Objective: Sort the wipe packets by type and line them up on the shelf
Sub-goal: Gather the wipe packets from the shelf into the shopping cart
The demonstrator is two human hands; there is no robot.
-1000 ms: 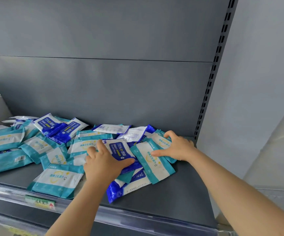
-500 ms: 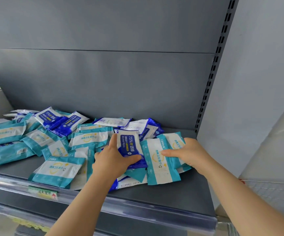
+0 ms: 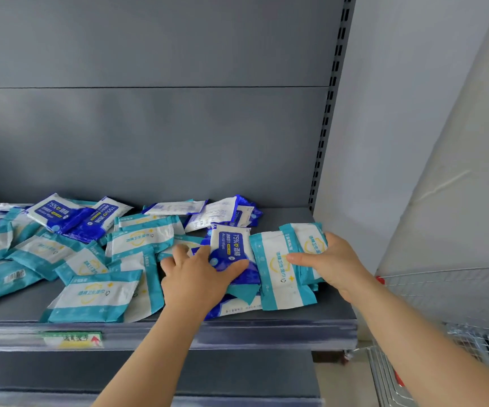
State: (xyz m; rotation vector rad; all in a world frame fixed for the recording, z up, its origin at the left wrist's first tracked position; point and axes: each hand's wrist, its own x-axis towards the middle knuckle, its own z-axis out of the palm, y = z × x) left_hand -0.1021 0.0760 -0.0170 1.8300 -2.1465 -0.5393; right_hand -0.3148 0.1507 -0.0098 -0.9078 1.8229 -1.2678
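Teal packets point(image 3: 90, 295) lie jumbled across the left half of the shelf point(image 3: 332, 308), dark-blue ones point(image 3: 70, 215) mixed in at the back. I see the left hand point(image 3: 196, 277) pinching a blue alcohol-wipe packet point(image 3: 230, 245) mid-shelf, thumb across its front. Right hand point(image 3: 332, 264) grips a teal stack point(image 3: 309, 240), probably two packets, at the right end. Wire basket point(image 3: 472, 315) far right.
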